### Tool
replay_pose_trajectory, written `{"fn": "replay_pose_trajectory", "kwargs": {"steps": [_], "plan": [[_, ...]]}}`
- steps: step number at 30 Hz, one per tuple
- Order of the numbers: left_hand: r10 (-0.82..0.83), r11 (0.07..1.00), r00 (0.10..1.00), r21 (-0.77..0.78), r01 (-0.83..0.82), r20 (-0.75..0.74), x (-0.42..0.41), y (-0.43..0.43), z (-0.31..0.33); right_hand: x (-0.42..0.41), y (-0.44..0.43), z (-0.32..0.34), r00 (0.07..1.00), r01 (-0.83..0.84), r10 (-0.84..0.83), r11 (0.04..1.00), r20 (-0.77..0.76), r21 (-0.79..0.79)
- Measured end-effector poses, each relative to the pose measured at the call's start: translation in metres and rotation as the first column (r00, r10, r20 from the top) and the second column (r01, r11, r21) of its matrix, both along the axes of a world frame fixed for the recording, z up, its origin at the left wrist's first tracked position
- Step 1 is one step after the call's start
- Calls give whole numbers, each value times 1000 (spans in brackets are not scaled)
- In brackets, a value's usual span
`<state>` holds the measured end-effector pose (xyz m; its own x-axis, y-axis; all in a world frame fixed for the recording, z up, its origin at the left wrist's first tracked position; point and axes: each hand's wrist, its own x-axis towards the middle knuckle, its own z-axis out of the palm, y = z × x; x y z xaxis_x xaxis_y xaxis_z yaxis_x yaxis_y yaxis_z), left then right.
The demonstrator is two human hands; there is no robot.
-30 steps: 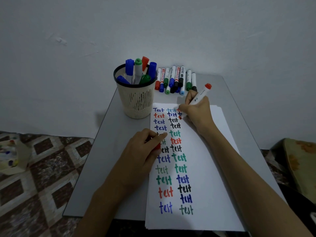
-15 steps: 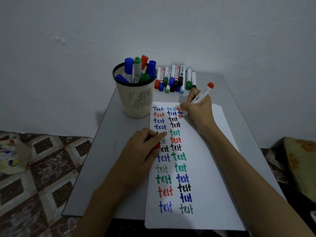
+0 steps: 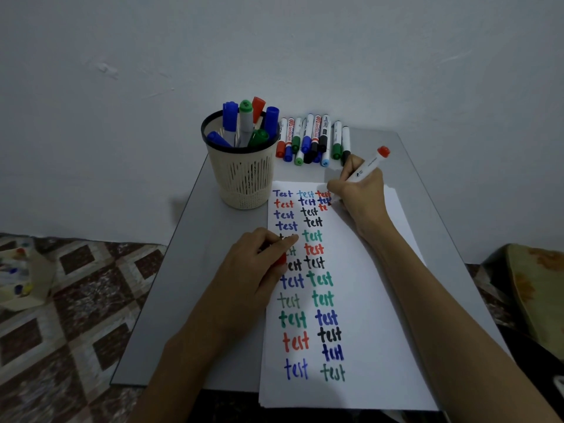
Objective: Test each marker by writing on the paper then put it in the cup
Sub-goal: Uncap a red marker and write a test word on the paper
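My right hand (image 3: 361, 196) grips a white marker with a red end (image 3: 370, 162), its tip down on the white paper (image 3: 372, 300) in the third column near the top, where a red word is partly written. My left hand (image 3: 253, 270) rests on the paper's left edge and holds a red cap (image 3: 280, 259) under its fingers. The paper carries columns of "test" in blue, red, black and green. A beige mesh cup (image 3: 244, 178) with several capped markers stands left of the paper's top. A row of several markers (image 3: 314, 141) lies behind the paper.
All this sits on a small grey table (image 3: 171, 300) against a pale wall. Left of the table is a patterned tile floor with a light box (image 3: 21, 279). A patterned cushion (image 3: 537, 288) lies at the right.
My right hand has shifted slightly rightward while writing the red letters. My left hand has stayed in place.
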<state>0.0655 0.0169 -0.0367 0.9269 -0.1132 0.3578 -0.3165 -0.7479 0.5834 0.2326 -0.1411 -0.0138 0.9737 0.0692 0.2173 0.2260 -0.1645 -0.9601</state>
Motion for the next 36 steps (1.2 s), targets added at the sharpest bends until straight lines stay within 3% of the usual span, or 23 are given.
{"fn": "replay_pose_trajectory", "kwargs": {"steps": [16,28,33,36], "plan": [[-3,1000,1000,2,3,16,0,0,1,-1,1,1,998,50,-49,998,-36,26],[-10,1000,1000,12,10,24,1,0,2,1,1,-1,997,-5,8,999,-78,35],[54,992,999,-116,-54,-1,-3,1,3,-5,-6,8,998,11,10,934,-58,356],[150,963,988,-234,-136,42,-3,1,5,-7,-8,20,997,-45,63,923,-35,381]]}}
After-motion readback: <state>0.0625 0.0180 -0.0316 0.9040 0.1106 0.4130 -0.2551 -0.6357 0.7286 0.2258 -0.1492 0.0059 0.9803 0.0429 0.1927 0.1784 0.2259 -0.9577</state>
